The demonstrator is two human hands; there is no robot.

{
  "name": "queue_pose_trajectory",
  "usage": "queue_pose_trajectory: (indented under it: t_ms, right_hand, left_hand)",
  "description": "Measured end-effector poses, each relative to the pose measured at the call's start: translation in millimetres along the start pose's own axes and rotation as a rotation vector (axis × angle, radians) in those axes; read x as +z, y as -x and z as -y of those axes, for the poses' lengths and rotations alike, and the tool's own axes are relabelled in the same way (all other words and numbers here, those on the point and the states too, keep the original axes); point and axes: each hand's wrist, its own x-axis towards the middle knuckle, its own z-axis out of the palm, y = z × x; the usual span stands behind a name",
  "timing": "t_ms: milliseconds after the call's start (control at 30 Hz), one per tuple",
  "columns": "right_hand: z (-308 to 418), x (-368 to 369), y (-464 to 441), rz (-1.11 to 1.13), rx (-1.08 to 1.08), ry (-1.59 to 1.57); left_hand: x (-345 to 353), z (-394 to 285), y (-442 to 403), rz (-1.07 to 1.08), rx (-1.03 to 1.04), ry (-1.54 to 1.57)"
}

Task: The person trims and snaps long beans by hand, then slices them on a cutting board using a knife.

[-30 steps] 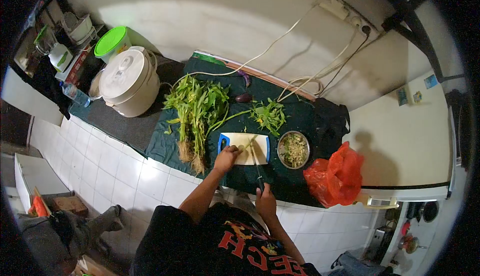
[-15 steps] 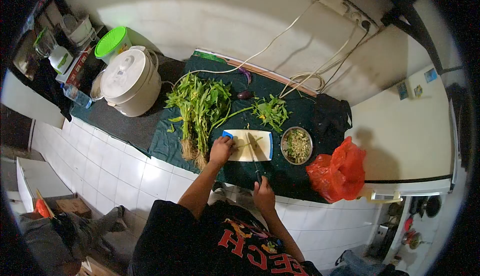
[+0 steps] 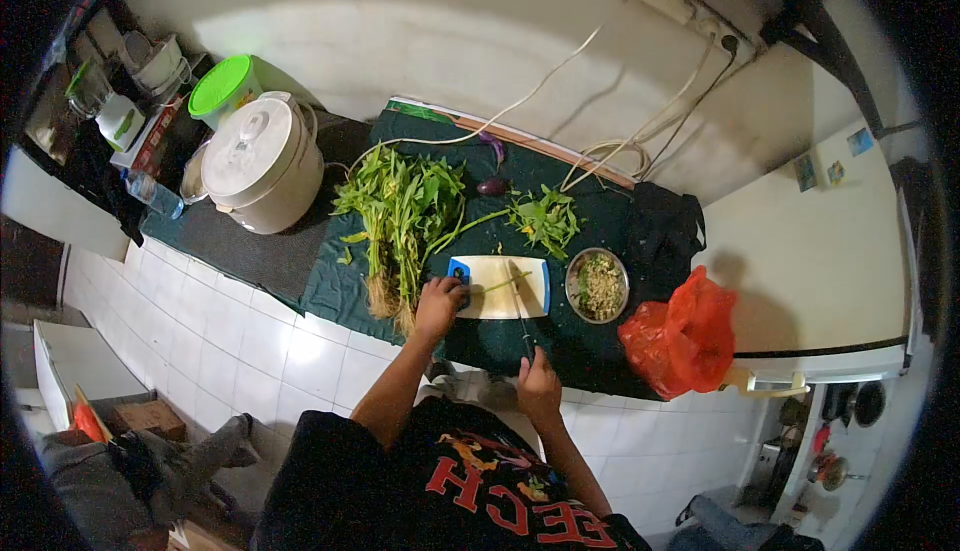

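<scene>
A white cutting board [image 3: 490,308] with blue ends lies near the front edge of the green-covered table. My left hand [image 3: 440,305], at its left end, is closed on a thin green stem [image 3: 504,283] that lies across the board. The black handle of a knife [image 3: 521,315] is in my right hand [image 3: 539,383], and its blade rests over the board at the stem. Left of the board lies a bunch of leafy greens [image 3: 408,196] with roots; a smaller pile of leaves [image 3: 545,221] is behind it. A metal bowl [image 3: 626,286] with chopped pieces stands to the right.
A red plastic bag [image 3: 682,336] sits at the table's right end, with a black bag [image 3: 665,229] behind it. At the left stands a white rice cooker [image 3: 262,166]. An eggplant [image 3: 492,186] and a cable lie at the back. Another person's legs [image 3: 190,456] show lower left.
The view has shifted slightly. Both hands remain at the board, and the knife's angle over the stem has changed a little.
</scene>
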Motion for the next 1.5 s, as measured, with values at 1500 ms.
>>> queue_pose_trajectory:
  t_ms: [1500]
  right_hand:
    - [-9.3,-6.1,-19.8,0.117,0.005,-0.063]
  left_hand:
    - [31.2,-41.1,-36.4,0.176,-0.008,0.179]
